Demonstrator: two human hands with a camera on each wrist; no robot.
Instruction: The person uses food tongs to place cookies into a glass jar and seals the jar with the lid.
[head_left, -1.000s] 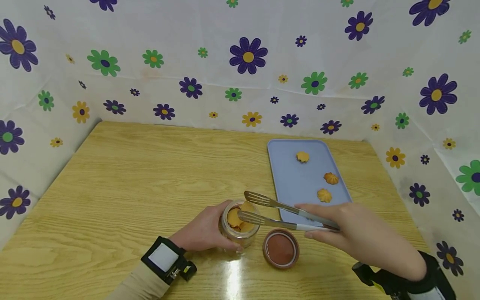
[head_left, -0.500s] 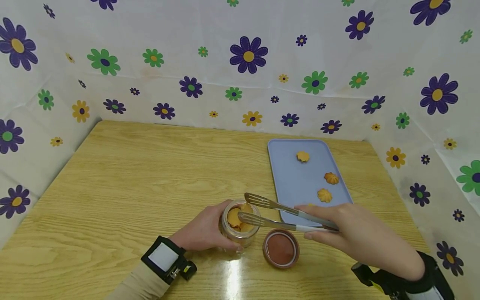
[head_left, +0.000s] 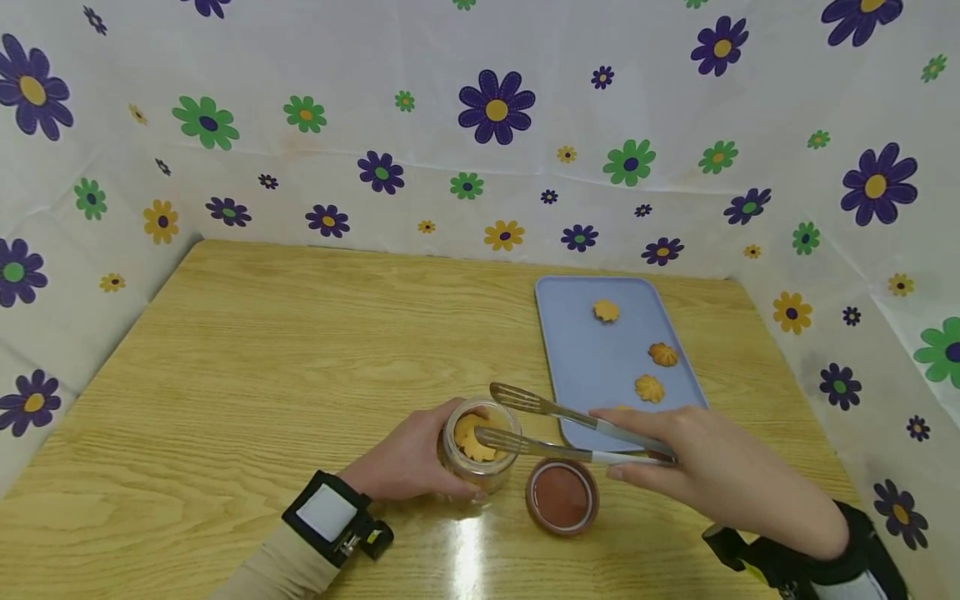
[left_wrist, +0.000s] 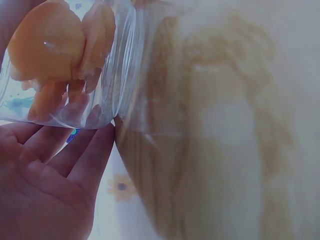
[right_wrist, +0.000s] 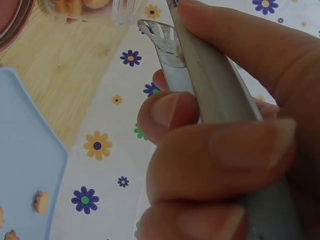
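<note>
My left hand (head_left: 420, 454) grips a clear glass jar (head_left: 480, 479) around its left side, standing on the table. Yellow-brown cookies (head_left: 472, 439) fill part of it; the left wrist view shows several cookies (left_wrist: 47, 42) through the glass. In my right hand (head_left: 697, 450) is a pair of metal tongs (head_left: 555, 450), held by the handles with the two slotted ends spread apart over the jar's mouth. No cookie shows between those ends. The right wrist view shows fingers (right_wrist: 215, 155) curled round the tongs' handle.
A blue tray (head_left: 592, 358) lies right of the jar, bearing several cookies (head_left: 649, 389), one partly hidden by my right hand. A round reddish-brown lid (head_left: 561, 497) sits just right of the jar. Flower-patterned cloth (head_left: 375, 108) borders the wooden table (head_left: 300, 333).
The cookies at the jar's mouth have shifted: one that stood near the right rim has dropped lower inside. Both hands and the tongs have stayed nearly still.
</note>
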